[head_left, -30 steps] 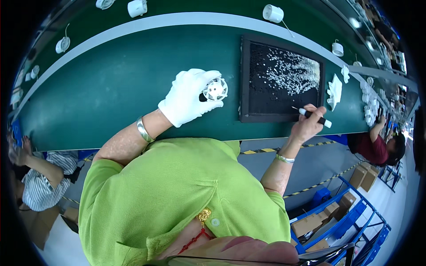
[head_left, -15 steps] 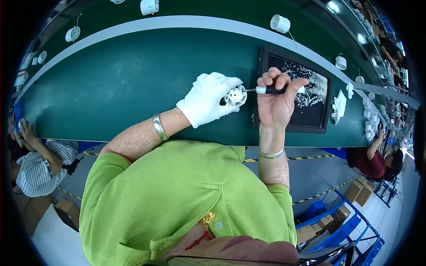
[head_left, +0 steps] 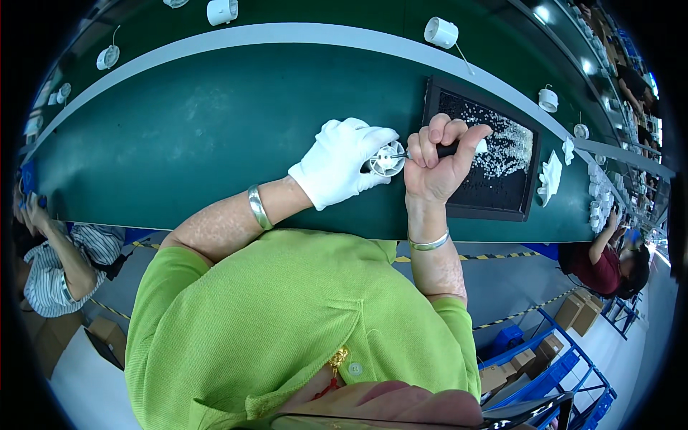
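Note:
My left hand [head_left: 335,163], in a white glove, is closed around a round white plastic part [head_left: 388,159] with an open, spoked face. The part is held above the green table, near its front edge. In my bare right hand [head_left: 438,175] is a screwdriver [head_left: 448,150] with a black handle and a white end, gripped by curled fingers. Its shaft points left, and the tip meets the right side of the white part. How far the tip goes into it I cannot tell.
A black tray [head_left: 494,213] with many small white pieces [head_left: 510,143] lies at the right, partly behind my right hand. Beside it are crumpled white cloths or gloves [head_left: 550,178]. White cylindrical housings [head_left: 441,32] stand beyond the pale curved strip [head_left: 301,32]. Co-workers sit at both sides.
My right hand has moved left with the screwdriver, closer to the white part. Its fingers now cover the white collar near the shaft. My left hand keeps its hold on the part.

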`<act>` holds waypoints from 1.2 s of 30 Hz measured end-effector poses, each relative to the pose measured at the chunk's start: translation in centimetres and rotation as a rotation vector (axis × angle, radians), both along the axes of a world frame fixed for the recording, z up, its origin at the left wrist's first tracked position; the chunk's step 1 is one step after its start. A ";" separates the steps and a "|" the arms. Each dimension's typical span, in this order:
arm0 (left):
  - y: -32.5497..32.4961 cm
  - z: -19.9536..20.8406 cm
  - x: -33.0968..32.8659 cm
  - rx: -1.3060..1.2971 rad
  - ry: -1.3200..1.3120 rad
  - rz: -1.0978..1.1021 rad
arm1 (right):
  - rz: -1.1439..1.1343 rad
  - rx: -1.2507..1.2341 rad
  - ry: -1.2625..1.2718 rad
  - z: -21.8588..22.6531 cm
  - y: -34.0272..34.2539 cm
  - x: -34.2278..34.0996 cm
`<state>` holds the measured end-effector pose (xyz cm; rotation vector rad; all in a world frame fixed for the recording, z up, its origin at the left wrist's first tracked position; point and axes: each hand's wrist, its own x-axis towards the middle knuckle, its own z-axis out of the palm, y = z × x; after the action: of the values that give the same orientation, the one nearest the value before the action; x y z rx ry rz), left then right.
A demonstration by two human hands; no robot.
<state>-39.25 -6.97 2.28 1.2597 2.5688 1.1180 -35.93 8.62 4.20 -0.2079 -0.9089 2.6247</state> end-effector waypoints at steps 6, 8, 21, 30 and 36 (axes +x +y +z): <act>0.2 0.6 -0.1 0.078 0.066 0.037 | -0.011 0.134 0.023 0.0 -0.3 0.2; 0.3 0.6 -0.2 0.087 0.057 0.034 | -0.016 0.167 0.023 -0.2 -0.3 0.2; 0.7 0.3 -0.2 0.072 0.035 0.027 | 0.020 0.255 0.101 -0.9 -0.3 0.4; 1.1 0.0 -0.3 0.071 -0.006 0.025 | 0.005 0.457 0.139 -1.4 -0.5 0.8; 1.4 -0.1 -0.6 0.069 -0.082 -0.027 | -0.127 1.050 0.181 -0.9 -1.2 0.8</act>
<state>-39.86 -5.60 2.21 1.2312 2.4676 1.2361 -35.18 7.39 3.28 0.2311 -1.9383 1.7004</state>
